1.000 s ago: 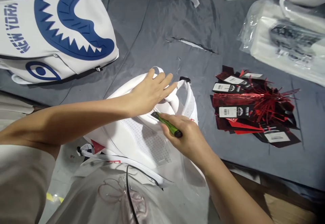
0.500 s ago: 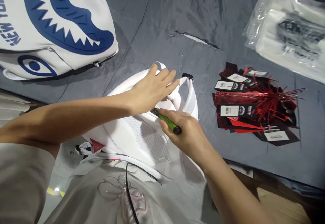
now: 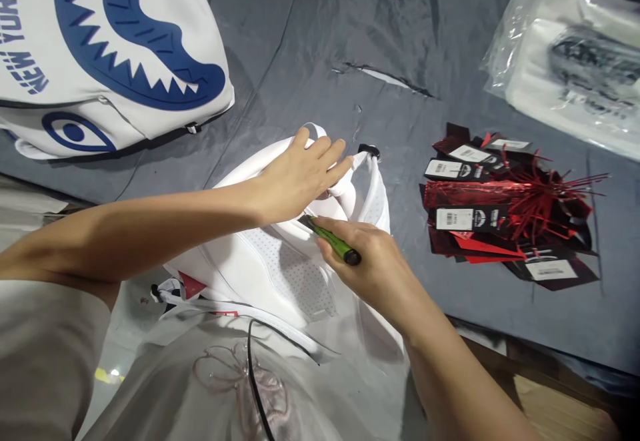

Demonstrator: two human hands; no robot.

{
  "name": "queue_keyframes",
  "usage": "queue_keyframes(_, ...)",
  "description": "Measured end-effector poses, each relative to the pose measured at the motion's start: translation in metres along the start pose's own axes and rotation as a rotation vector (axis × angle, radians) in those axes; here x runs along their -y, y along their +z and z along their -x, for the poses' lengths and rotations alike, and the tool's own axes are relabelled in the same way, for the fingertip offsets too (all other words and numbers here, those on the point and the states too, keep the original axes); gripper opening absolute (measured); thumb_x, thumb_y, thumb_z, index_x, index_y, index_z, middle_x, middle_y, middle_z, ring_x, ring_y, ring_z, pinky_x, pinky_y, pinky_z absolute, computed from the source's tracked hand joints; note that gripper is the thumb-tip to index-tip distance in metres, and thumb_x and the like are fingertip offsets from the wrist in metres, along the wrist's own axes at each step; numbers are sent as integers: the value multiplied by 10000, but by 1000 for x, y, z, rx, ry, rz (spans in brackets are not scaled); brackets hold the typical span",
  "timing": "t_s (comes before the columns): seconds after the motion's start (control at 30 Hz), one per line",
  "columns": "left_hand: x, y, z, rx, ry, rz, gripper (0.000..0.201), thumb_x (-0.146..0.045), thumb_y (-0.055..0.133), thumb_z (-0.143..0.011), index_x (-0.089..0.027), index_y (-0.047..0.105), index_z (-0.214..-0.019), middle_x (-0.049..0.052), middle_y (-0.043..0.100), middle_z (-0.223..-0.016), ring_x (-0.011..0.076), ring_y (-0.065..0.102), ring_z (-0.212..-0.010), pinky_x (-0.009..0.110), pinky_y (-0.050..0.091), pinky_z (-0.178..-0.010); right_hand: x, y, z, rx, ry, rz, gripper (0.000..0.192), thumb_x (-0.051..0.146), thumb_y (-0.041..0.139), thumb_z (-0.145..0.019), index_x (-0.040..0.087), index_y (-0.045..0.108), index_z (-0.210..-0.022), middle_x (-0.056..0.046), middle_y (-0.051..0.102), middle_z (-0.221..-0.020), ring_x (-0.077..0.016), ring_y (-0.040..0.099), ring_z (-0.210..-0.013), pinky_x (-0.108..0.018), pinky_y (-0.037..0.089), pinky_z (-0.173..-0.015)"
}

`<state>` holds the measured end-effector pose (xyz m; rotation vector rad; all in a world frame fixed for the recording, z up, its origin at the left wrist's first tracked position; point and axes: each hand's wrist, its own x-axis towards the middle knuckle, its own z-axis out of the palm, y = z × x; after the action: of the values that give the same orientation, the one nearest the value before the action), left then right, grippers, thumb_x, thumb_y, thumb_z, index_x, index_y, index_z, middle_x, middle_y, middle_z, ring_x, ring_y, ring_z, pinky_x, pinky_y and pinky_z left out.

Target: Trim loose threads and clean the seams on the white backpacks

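Right hand of mine grips one green tool, its long axis slanting up-left, tip touching the white backpack just under my left hand. That hand presses flat and unclenched on the bag's top. Farther off lie a red tag pile and one shark backpack.

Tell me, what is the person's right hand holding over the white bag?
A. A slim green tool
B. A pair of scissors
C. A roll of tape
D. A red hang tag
A: the right hand grips a slim green tool with a dark end, its tip against the white bag, while the left hand presses on the bag's top; the red hang tags lie apart on the grey cloth.
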<state>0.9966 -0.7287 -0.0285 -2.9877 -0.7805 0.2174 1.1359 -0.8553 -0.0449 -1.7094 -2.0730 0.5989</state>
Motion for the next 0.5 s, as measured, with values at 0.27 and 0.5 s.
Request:
queue_keyframes(0.27,0,-24,25,126,-128,-55,1120,-278,775,-771,-309,56,-1629,112,-65,-1711,443,144,-1522,623,404,-1070,6,3,15,-68,6,-109,266,236,579,-936,199,706,-1168,-42,785,-964,-221,736,-817,-324,536,-724)
queue_keyframes(0.5,-17,-60,100,255,-538,4,1113,-222,682,-851,-464,-129,-1574,135,51,-1682,346,563,-1189,449,570,-849,39,30,21,-299,-355,-163,245,189,602,-951,187,643,-1192,-75,767,-1104,-213,730,-936,-376,456,-815)
